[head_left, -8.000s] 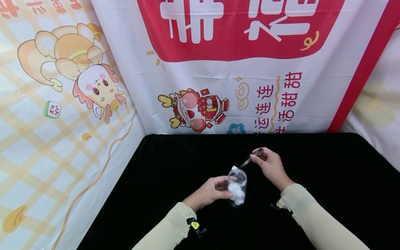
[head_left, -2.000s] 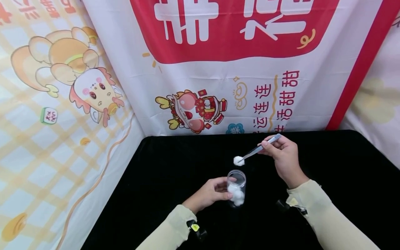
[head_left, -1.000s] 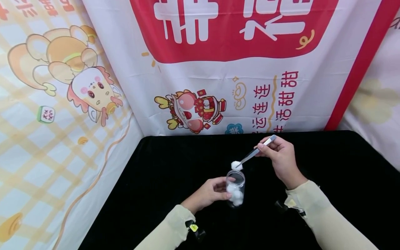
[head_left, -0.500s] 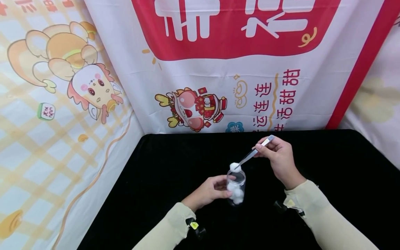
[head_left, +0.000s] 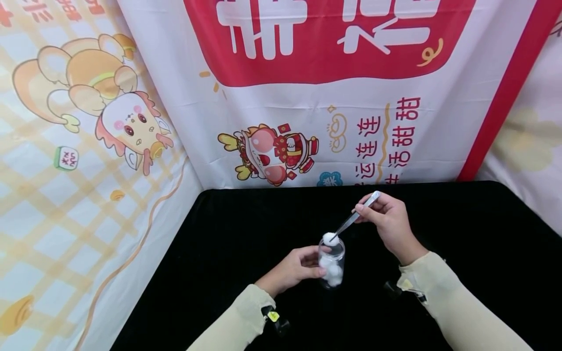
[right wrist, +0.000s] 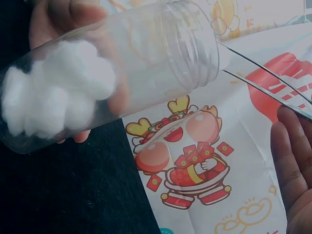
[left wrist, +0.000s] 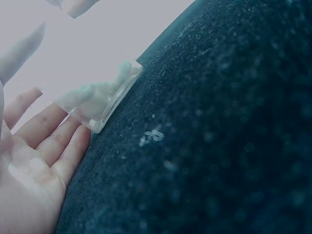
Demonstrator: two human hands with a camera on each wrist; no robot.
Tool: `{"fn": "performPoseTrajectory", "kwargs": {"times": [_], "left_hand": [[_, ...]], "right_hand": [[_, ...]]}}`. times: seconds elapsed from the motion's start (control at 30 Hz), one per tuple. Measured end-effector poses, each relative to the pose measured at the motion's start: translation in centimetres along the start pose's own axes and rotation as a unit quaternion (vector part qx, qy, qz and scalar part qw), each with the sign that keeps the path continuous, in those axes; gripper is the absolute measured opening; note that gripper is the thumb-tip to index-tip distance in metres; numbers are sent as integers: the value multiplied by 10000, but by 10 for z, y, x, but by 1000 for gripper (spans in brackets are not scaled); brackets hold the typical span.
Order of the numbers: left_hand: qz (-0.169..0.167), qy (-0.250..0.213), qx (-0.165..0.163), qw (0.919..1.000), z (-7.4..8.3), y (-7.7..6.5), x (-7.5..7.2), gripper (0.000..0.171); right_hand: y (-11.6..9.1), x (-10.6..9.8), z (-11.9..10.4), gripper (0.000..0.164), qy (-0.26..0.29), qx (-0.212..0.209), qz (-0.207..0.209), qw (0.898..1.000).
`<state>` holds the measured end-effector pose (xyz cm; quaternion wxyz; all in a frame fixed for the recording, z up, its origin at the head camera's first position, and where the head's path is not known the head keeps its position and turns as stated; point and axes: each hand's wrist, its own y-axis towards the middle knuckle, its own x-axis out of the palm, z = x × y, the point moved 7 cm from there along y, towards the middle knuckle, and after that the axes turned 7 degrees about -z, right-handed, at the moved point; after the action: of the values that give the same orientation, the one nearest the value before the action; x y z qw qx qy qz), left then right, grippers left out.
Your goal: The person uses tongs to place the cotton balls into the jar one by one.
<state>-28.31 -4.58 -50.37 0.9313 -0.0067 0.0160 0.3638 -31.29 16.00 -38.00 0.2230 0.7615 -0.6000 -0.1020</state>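
My left hand (head_left: 291, 268) grips a clear, uncapped jar (head_left: 332, 256) from its left side, thumb in front. Several white cotton balls (right wrist: 61, 87) fill its lower part. In my right hand (head_left: 391, 222) is a pair of metal tweezers (head_left: 353, 218), pinched between thumb and fingers and slanting down to the left. At their tips a single cotton ball (head_left: 331, 239) overlaps the far rim of the jar's mouth in the head view. The right wrist view has the tweezer tips right at the threaded rim. Glare washes out much of the jar in the left wrist view.
A black cloth-covered table (head_left: 246, 229) lies under both hands. Behind it hangs a white and red printed banner (head_left: 272, 107), and a yellow checked cloth (head_left: 88, 214) borders the left side. A small black device (head_left: 276, 321) sits at the left wrist.
Over the last two seconds my right hand has come down and left, bringing the tweezered cotton ball from above the jar to its mouth. The left hand and jar have barely moved.
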Motion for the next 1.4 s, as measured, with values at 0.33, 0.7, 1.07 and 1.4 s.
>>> {"fn": "performPoseTrajectory", "kwargs": {"times": [0.33, 0.7, 1.07, 1.4], "left_hand": [[21, 67, 82, 9999, -1, 1, -1, 46], [80, 189, 299, 9993, 2, 0, -1, 44], [77, 94, 213, 9997, 0, 0, -1, 46], [119, 167, 184, 9996, 0, 0, -1, 44]], "right_hand": [[0, 2, 1, 17, -117, -10, -159, 9998], [-1, 8, 8, 16, -328, 328, -938, 9945], [-1, 6, 8, 24, -242, 383, -1252, 9911], [2, 0, 7, 15, -3, 406, -1352, 9900]]}}
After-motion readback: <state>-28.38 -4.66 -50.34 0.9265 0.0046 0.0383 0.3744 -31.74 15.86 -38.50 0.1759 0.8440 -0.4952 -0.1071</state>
